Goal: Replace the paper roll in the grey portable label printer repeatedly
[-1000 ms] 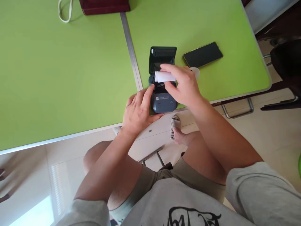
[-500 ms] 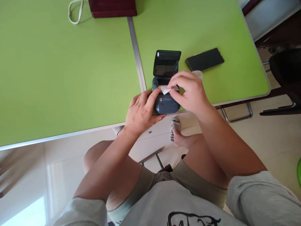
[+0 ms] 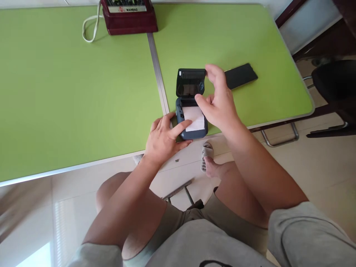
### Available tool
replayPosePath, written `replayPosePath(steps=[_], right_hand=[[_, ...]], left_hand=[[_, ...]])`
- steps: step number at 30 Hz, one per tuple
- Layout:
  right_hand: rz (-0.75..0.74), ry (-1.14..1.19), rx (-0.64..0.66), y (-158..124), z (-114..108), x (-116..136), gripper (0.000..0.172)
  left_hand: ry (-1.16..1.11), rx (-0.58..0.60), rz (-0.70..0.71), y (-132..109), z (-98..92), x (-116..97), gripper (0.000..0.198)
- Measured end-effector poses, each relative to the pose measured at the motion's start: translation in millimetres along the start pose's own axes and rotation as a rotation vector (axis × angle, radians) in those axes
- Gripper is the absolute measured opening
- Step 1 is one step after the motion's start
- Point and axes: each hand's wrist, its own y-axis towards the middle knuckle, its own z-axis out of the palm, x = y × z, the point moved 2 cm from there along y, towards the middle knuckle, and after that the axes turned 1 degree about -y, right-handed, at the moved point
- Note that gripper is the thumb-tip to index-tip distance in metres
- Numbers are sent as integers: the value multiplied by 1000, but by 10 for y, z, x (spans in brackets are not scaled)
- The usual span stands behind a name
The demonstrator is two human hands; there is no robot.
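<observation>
A small dark blue thermal printer (image 3: 178, 128) sits at the table's front edge with its black lid (image 3: 190, 83) swung up. From its opening, a white paper strip (image 3: 194, 118) lies over the front of the body. My left hand (image 3: 164, 139) grips the printer's left side, with one finger pressing on the paper and the thumb along the front edge. My right hand (image 3: 221, 98) is at the lid's right side, fingers apart. Its index fingertip reaches the lid's upper corner, and its thumb is near the lower edge. Its other fingers are partly hidden.
Behind my right hand, a black phone (image 3: 241, 76) lies on the green table (image 3: 83, 92). A dark red device (image 3: 130, 24) with a white cord (image 3: 93, 31) stands at the back. A metal strip (image 3: 157, 70) crosses the tabletop. To the right is a dark chair (image 3: 336, 79).
My right hand has let go of the paper and moved up to the lid's right side. The paper now lies flat over the printer's front, under my left finger. The view has shifted slightly.
</observation>
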Motion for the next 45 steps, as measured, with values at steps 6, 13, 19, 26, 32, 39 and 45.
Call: replayPosePath(steps=[6,13,19,26,32,39,45], right_hand=[[173,279,-121,-181,-126,25,21],[479,429,232,-473,-29,-139,66],[578,299,355,-332,-10,-153,61],[599,228,397,-300,-44,-107,56],[480,249,431,-354,-31,-195,64],[504,195,452,-351,-53,-149,55],[517,215,478,-347,-67,-130,52]], left_hand=[[8,11,-14,4,12,1,61],[-6,19,-38,20,21,-6,75],[-18,51,-96,43,12,-15,94],[-10,36,-113,55,19,-22,97],[-36,17,-130,34,58,12,104],[-127,11,-181,54,6,111,99],[-128,22,-179,64,7,117,101]])
